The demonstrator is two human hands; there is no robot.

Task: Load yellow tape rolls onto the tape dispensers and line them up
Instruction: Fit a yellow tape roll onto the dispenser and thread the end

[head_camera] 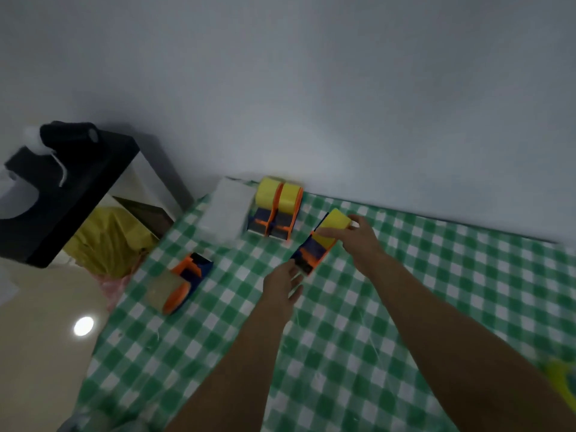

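Arms (436, 325) stretch over cloth (343, 363). Right hand (361, 241) pinches roll (333, 226) on dispenser (311, 251); left hand (282, 286) at its front, grip I cannot tell. I fear roll slips off if pushed crooked, or dispenser bumps loaded pair (276, 210).

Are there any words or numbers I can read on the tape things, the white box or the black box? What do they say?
There is no text to read anywhere in this picture.
On the yellow tape roll in the right hand: plain, no writing shows.
On the dispensers by the wall: no writing shows.
On the white box: blurred, nothing can be read.
On the black box: no label shows.
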